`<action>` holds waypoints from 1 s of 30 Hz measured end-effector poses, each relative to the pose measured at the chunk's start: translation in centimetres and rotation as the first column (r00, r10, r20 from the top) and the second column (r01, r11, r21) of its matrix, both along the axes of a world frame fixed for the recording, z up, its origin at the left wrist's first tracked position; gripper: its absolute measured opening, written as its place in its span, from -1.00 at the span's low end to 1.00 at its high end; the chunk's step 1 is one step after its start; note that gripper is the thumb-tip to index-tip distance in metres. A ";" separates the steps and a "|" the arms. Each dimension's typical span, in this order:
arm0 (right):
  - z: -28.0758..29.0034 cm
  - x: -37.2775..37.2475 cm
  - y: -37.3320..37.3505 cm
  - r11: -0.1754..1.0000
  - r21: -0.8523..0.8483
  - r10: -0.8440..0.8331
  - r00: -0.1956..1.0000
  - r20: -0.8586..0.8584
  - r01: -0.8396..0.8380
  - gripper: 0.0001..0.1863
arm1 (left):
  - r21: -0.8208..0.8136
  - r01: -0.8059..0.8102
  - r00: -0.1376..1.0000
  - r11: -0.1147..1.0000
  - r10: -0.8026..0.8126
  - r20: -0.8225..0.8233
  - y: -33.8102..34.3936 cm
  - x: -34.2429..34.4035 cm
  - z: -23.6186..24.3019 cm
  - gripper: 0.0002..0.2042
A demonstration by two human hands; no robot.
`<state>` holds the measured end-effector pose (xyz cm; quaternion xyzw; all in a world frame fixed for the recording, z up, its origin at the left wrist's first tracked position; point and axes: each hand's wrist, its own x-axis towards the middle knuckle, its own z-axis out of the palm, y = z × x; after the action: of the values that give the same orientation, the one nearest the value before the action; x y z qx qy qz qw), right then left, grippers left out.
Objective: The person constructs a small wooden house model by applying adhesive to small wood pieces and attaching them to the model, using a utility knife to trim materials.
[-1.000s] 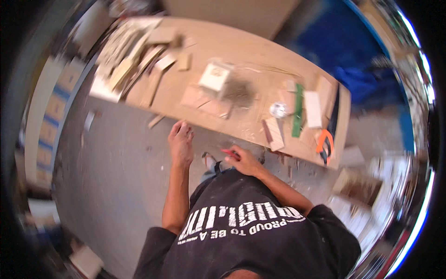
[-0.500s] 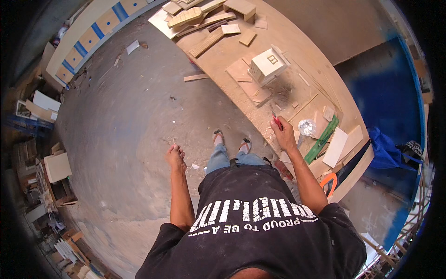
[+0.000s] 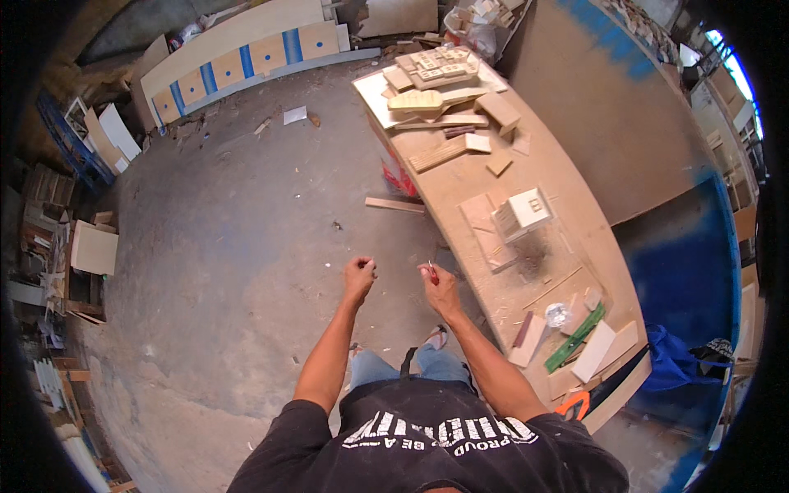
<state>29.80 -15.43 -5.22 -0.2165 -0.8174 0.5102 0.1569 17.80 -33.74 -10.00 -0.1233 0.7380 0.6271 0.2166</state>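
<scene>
My left hand (image 3: 359, 275) hangs over the grey floor, fingers curled; anything in them is too small to make out. My right hand (image 3: 440, 291) grips a small red-handled tool (image 3: 432, 274) with a thin light tip, just left of the long workbench (image 3: 575, 214). On the bench stand a small cream wooden model house (image 3: 526, 209), with flat wooden panels (image 3: 478, 230) beside it, a pile of wooden offcuts (image 3: 448, 107), a green strip (image 3: 575, 337), a clear crumpled round item (image 3: 558, 315) and, at the near end, an orange-handled tool (image 3: 573, 407).
A loose stick (image 3: 393, 205) lies by the bench's left side. Striped boards (image 3: 251, 62) stand along the back wall. Wooden scrap and panels (image 3: 93, 246) are stacked at the left. A blue-painted surface (image 3: 674, 263) and a blue bag (image 3: 670, 357) are at the right.
The view has swung left, showing more floor and back wall. My right hand, with the red tool, has moved away from the bench's edge toward my left hand.
</scene>
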 end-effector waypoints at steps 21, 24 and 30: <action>-63.6 -11.7 -15.7 0.959 0.141 -0.285 0.825 0.489 0.248 -0.79 | -0.085 0.017 0.975 0.996 0.002 0.220 -13.8 -7.0 -55.3 -0.89; -72.4 -13.3 -15.5 0.959 0.174 -0.281 0.820 0.498 0.223 -0.81 | -0.031 -0.005 0.960 1.000 0.013 0.279 -13.4 -6.5 -63.6 -0.87; -80.1 -15.8 -17.5 0.970 0.231 -0.174 0.887 0.429 0.079 -0.84 | -0.012 -0.175 0.934 0.984 0.170 0.314 -14.7 -7.1 -72.2 -0.87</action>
<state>14.04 -32.90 -85.34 -0.3631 -0.8642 0.3478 0.0203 10.73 -48.40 -82.24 -0.2839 0.6755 0.6220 0.2762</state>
